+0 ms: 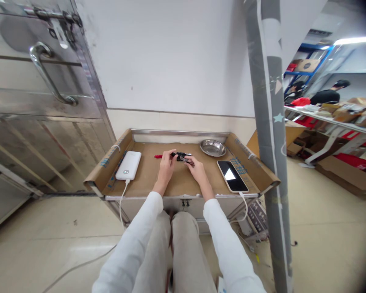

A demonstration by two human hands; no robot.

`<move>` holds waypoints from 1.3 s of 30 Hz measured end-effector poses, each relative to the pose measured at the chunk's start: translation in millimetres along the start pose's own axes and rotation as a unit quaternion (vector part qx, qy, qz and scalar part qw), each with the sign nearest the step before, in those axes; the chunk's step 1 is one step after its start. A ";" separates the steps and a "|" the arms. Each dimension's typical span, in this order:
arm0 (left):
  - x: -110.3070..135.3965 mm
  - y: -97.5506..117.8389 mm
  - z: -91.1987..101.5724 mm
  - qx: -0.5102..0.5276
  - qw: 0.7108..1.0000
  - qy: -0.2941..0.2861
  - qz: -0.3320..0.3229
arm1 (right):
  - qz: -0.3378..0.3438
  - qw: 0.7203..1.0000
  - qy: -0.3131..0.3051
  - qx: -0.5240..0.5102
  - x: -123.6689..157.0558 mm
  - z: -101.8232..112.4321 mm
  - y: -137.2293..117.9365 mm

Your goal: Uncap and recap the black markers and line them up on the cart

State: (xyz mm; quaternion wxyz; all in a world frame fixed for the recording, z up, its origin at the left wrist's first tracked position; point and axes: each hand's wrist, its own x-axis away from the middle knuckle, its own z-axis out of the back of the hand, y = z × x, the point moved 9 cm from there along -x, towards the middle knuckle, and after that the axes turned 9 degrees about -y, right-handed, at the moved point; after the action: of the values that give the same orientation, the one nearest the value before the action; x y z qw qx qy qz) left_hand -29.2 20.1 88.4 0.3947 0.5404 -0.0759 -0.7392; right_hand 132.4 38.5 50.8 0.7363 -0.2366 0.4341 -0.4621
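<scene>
While both hands meet above the cardboard-lined surface (146, 185), the fingers of the left grip (167, 160) and the right grip (197, 166) are closed on slender black pen-like items (180, 157), glossy and partly hidden, held between the two; any lettering on them is too small to read. Just beside the left grip, on its far left side, lies a thin red stick (157, 156), its other end hidden. Further left of the grip rests a smooth white power bank (128, 165), rectangular with rounded corners and a round grey mark, a white cable (121, 203) plugged into its near end. Beyond the right grip, to its right, stands a shallow, shiny round metal bowl (213, 148); nearer and further right lies a black-screened phone (232, 176) in a pale case, showing a white shape. Blue printed characters (238, 166) mark the brown cardboard right of the grip, too blurred to read surely.
</scene>
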 end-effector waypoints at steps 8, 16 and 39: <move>-0.5 -1.5 3.6 0.004 1.000 0.006 0.025 | 0.010 1.000 0.023 0.004 2.9 6.4 -7.4; 2.3 -9.9 -34.7 0.030 0.985 -0.169 0.014 | -0.007 0.990 0.131 0.054 9.9 29.7 4.0; 7.7 -12.1 -57.2 -0.132 0.955 -0.265 0.012 | 0.023 0.971 -0.016 0.239 6.4 -3.0 -4.2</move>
State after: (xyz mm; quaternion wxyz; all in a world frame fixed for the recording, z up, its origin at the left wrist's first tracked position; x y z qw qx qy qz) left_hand 13.0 41.2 53.0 0.4367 0.2673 -0.0862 -0.8546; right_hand 129.1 31.1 49.8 0.7888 -0.0507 0.3044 -0.5316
